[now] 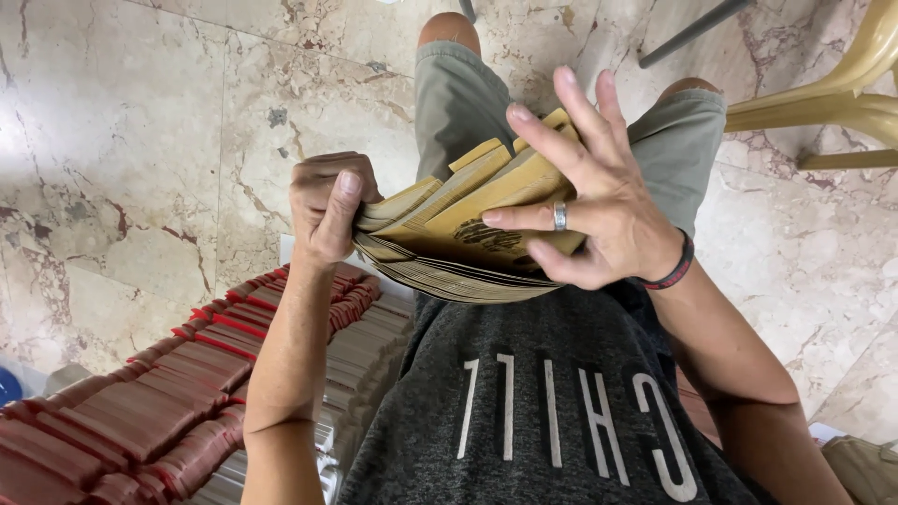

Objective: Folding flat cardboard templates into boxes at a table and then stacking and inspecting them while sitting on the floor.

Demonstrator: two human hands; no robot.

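Note:
A thick stack of tan paper envelopes (468, 224) is held above my lap. My left hand (327, 208) grips the stack's left end, thumb pressed on top. My right hand (589, 201), wearing a silver ring and a dark wristband, supports the right side from below while its fingers spread over the top envelopes and fan them apart. The topmost envelopes lift and splay toward my knees. A dark printed mark shows on one envelope's face.
Rows of red-brown packets (178, 383) lie packed in a box at my lower left, with paler ones beside them. A beige plastic chair (842, 93) stands at the upper right. A marble tile floor (140, 140) lies beneath.

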